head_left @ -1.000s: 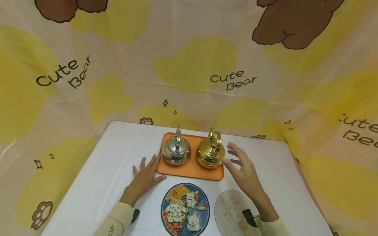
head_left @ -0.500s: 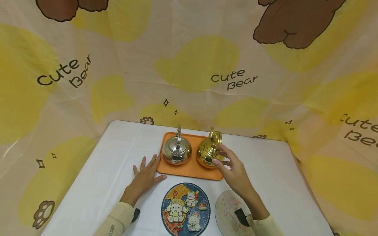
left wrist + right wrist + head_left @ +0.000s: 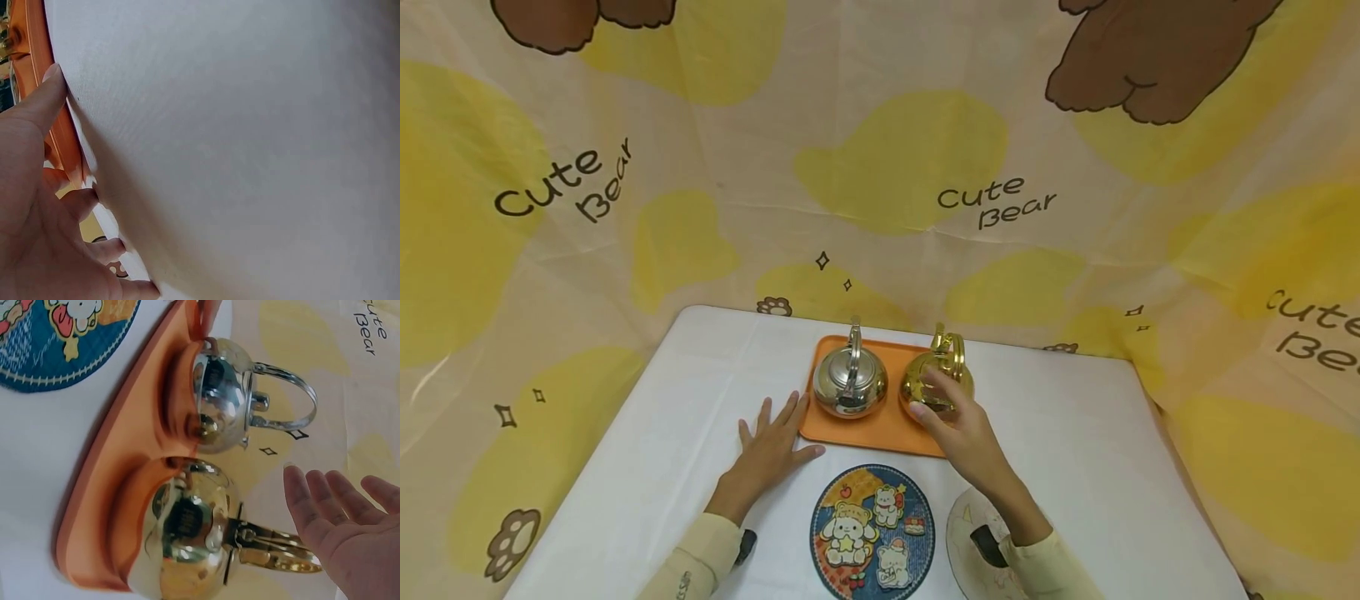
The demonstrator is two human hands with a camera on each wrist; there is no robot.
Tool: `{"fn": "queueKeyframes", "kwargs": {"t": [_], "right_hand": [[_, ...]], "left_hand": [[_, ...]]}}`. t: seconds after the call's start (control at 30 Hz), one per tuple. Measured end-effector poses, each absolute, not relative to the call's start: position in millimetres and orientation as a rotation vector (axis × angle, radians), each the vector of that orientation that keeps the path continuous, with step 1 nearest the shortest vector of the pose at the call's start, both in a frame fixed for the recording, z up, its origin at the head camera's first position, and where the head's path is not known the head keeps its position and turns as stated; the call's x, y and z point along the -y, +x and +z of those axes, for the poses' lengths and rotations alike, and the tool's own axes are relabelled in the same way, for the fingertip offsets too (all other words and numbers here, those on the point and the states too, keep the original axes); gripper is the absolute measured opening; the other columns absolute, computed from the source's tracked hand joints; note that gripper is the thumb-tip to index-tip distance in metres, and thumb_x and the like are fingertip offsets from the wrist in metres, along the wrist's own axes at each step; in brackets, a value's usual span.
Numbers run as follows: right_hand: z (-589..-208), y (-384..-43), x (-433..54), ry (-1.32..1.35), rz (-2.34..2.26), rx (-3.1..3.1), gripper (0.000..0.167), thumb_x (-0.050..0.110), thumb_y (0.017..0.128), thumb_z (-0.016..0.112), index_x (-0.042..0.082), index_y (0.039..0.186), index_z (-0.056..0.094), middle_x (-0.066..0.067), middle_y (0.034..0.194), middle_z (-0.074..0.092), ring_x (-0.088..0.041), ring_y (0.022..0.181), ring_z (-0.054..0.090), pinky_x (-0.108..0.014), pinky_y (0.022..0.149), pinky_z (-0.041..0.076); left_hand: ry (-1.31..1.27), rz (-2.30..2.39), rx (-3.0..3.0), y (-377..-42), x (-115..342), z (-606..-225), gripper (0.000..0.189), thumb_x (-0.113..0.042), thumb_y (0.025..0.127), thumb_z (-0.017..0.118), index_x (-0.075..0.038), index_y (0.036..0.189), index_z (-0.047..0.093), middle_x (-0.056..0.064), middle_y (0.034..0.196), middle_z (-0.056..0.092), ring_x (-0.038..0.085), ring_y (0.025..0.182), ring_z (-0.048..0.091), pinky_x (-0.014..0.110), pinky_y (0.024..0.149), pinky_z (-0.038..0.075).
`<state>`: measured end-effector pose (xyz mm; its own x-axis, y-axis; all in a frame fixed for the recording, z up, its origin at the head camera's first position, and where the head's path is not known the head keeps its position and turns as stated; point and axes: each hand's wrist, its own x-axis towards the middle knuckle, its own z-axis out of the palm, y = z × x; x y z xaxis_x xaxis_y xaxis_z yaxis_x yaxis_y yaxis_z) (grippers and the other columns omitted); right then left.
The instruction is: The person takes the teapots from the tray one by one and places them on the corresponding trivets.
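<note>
A silver teapot [image 3: 848, 390] and a gold teapot [image 3: 915, 385] stand side by side on an orange tray [image 3: 865, 432]. My left hand [image 3: 763, 460] rests on the white table, fingers spread, with fingertips right at the tray's left edge; the left wrist view shows the thumb [image 3: 47, 94] by the tray's rim. My right hand [image 3: 966, 437] hovers in front of the gold teapot with slightly bent fingers and holds nothing, covering part of the pot in the head view. From the right wrist, its fingers [image 3: 306, 506] appear beside the gold handle [image 3: 275, 559].
A round mat [image 3: 872, 533] with cartoon animals lies on the table [image 3: 700, 392] in front of the tray. To its right is a pale round mat [image 3: 962, 542], partly under my right forearm. A yellow patterned cloth [image 3: 880, 167] hangs behind the table.
My right hand has moved left, from beside the gold teapot to in front of it. The left hand, both teapots and the tray have stayed where they were.
</note>
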<state>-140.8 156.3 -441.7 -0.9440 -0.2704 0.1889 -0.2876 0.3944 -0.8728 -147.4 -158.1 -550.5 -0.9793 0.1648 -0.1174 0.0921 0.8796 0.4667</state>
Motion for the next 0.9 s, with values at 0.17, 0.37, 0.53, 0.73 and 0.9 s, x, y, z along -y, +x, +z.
{"fn": "queueKeyframes", "kwargs": {"t": [0.17, 0.37, 0.53, 0.73, 0.9], "right_hand": [[-446, -147, -147, 0.518, 1.736, 2.594, 0.058, 0.037, 0.106, 0.067, 0.025, 0.159, 0.048, -0.01, 0.155, 0.057, -0.042, 0.138, 0.058, -0.059, 0.105, 0.055], [-451, -154, -136, 0.506, 1.808, 2.573, 0.059, 0.034, 0.105, 0.069, 0.02, 0.159, 0.049, -0.007, 0.152, 0.059, -0.04, 0.137, 0.059, -0.06, 0.108, 0.051], [-455, -159, -126, 0.482, 1.824, 2.583, 0.059, 0.033, 0.104, 0.071, 0.02, 0.158, 0.051, -0.006, 0.149, 0.062, -0.041, 0.137, 0.059, -0.062, 0.112, 0.048], [-460, -167, -116, 0.495, 1.849, 2.583, 0.058, 0.032, 0.104, 0.07, 0.02, 0.158, 0.051, -0.013, 0.15, 0.062, -0.036, 0.136, 0.061, -0.061, 0.111, 0.05], [-463, -174, -109, 0.501, 1.873, 2.584, 0.059, 0.036, 0.105, 0.069, 0.018, 0.158, 0.051, -0.017, 0.152, 0.059, -0.036, 0.137, 0.061, -0.065, 0.117, 0.042]], "left_hand": [[0.206, 0.709, -2.892, -147, 158, -549, 0.096, -0.055, 0.097, 0.071, -0.011, 0.169, 0.025, 0.018, 0.175, 0.022, 0.061, 0.157, 0.006, 0.09, 0.112, 0.0], [0.208, 0.699, -2.894, -147, 158, -548, 0.096, -0.056, 0.097, 0.071, -0.011, 0.169, 0.026, 0.019, 0.175, 0.023, 0.061, 0.157, 0.008, 0.09, 0.112, 0.001], [0.21, 0.688, -2.9, -147, 158, -548, 0.096, -0.055, 0.097, 0.071, -0.01, 0.169, 0.026, 0.019, 0.175, 0.023, 0.061, 0.157, 0.009, 0.09, 0.112, 0.003], [0.207, 0.686, -2.901, -147, 157, -549, 0.096, -0.054, 0.097, 0.072, -0.01, 0.169, 0.026, 0.019, 0.175, 0.023, 0.061, 0.157, 0.008, 0.09, 0.112, 0.002], [0.199, 0.686, -2.894, -148, 157, -551, 0.097, -0.054, 0.097, 0.072, -0.011, 0.17, 0.024, 0.018, 0.175, 0.021, 0.061, 0.157, 0.006, 0.089, 0.112, 0.001]]}}
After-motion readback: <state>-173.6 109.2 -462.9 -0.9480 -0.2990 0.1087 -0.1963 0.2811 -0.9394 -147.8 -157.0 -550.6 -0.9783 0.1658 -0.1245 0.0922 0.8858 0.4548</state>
